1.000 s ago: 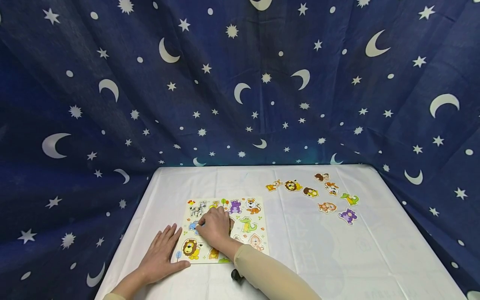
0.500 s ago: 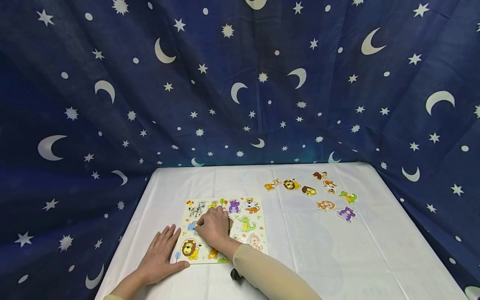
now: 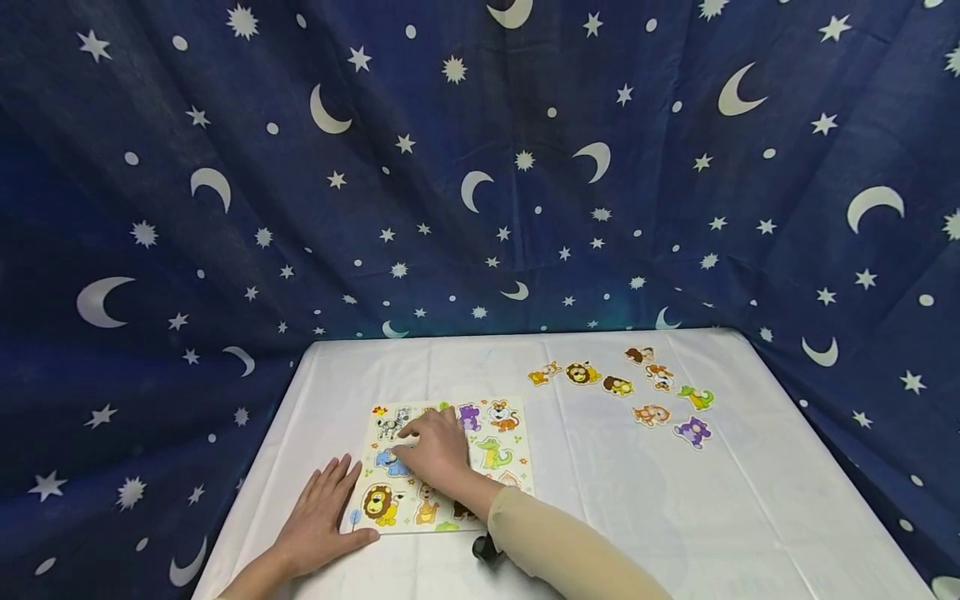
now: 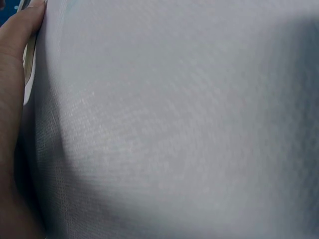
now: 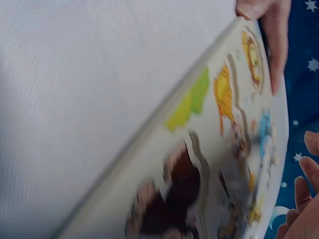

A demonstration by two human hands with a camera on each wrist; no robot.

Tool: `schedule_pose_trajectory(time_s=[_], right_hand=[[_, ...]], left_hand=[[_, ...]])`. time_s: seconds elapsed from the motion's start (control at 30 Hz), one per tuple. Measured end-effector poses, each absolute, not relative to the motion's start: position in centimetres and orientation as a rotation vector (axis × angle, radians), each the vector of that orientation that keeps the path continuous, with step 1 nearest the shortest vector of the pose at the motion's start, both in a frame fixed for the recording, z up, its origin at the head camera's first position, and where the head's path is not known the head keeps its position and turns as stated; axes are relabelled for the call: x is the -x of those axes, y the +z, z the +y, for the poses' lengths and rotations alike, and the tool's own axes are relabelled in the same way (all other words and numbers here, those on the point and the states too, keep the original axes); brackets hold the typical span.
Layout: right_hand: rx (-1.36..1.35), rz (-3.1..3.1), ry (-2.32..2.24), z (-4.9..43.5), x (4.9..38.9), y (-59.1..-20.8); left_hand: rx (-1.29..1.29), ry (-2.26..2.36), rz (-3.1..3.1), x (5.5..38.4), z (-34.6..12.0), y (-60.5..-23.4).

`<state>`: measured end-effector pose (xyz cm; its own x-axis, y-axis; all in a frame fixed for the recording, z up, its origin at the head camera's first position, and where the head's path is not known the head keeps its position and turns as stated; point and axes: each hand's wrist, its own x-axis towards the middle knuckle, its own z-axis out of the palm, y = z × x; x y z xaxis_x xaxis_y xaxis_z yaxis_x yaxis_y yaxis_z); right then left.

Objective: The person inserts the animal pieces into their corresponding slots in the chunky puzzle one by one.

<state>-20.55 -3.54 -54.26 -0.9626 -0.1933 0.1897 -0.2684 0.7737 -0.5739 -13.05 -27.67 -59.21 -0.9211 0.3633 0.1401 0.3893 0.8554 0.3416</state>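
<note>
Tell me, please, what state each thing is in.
Rectangular white animal puzzle board: flat, partly covered.
Loose colourful flat animal pieces: face up, off the board.
White cloth tabletop: creased.
Bare left hand: resting at the board's edge.
Bare right hand: fingers bent, above the board.

White tablecloth (image 3: 720, 533): lies under the right hand (image 3: 435, 450) and spreads to both sides of it, with soft creases at its right | Dark blue curtain (image 3: 322, 225): hangs beyond this hand, also far to its left and right | Curtain print, pale: crescent moons (image 3: 90, 304), stars (image 3: 48, 487), spiky bursts (image 3: 454, 70), round dots (image 3: 552, 112).
</note>
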Motion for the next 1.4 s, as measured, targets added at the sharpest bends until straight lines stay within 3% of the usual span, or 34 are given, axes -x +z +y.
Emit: schedule_pose_trajectory(time_s=[0.37,0.87,1.4], right_hand=[[-0.397,-2.735,1.177,1.5,21.6,-52.3],[-0.201,-2.619,1.293,11.8,22.5,-51.3],[-0.001,-2.604,1.147,24.9,21.4,-54.4]], left_hand=[[0.582,-0.568,-2.958,13.0,-27.8,-59.4],[0.557,-0.579,-2.985,13.0,-27.8,-59.5],[0.55,-0.533,-3.001,13.2,-28.0,-60.1]])
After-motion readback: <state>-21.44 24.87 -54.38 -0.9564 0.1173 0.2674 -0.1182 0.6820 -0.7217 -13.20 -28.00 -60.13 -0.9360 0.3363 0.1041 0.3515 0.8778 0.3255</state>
